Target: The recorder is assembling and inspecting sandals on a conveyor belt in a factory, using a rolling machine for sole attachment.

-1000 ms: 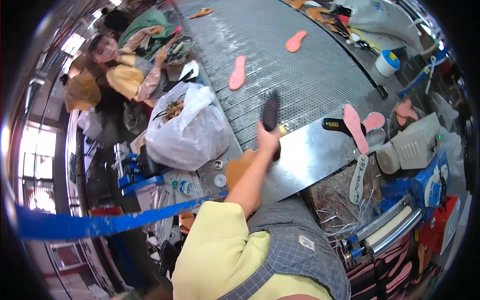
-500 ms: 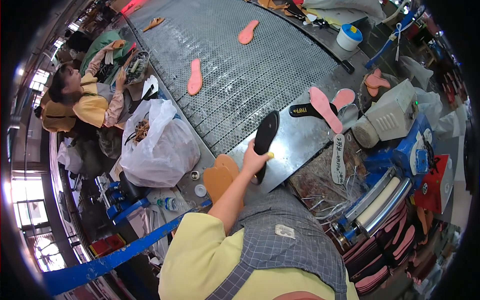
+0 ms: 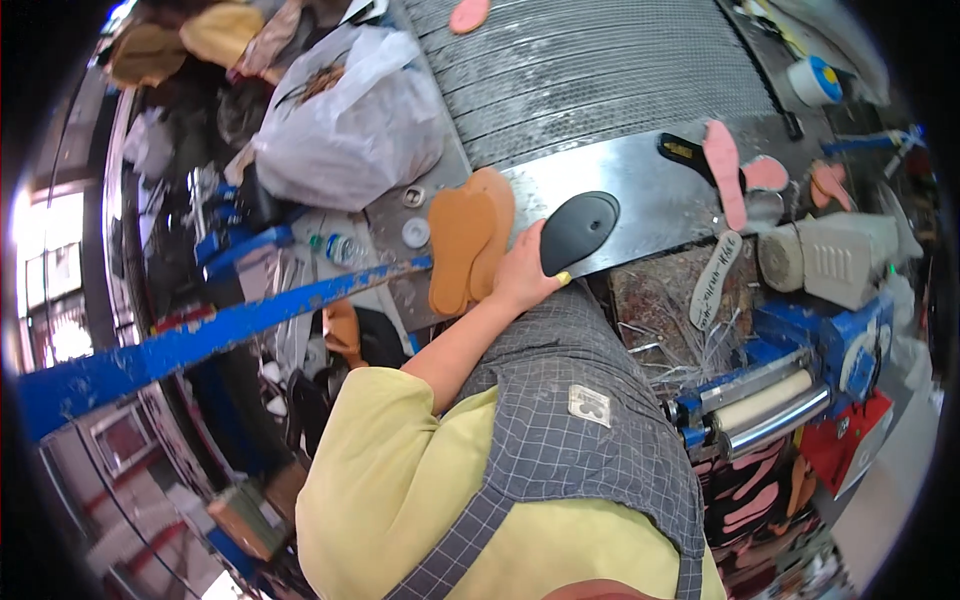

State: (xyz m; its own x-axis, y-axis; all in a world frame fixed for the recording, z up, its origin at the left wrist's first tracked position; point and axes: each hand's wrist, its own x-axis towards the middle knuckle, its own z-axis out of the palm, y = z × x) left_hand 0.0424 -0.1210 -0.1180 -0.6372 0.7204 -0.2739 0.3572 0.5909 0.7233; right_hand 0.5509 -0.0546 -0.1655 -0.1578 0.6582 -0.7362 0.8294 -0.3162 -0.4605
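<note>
Your left hand has dropped toward your apron over the last second, bringing the black sole with it. Half a second ago the sole stood out long and narrow near the conveyor edge; now it reads broader and shorter, with a small dark round spot on the face showing. Far end points far right, near end is in your grip: fingers along the left edge, thumb at the near edge, yellow at the thumb tip. Right hand is out of view, state can't be told.

Sole sits over the near part of the sheet-metal plate; can't tell if it touches. For the work in hand, that likely puts this piece on your side, clear of the mesh conveyor. Tan insoles overlap just left of your fingers; contact unclear.

Your view has swung too: just one pink insole shows on the mesh, far left, where two showed before. Right-hand group looks unmoved: long pink insole across a black insole, white insole pattern nearer you.
</note>
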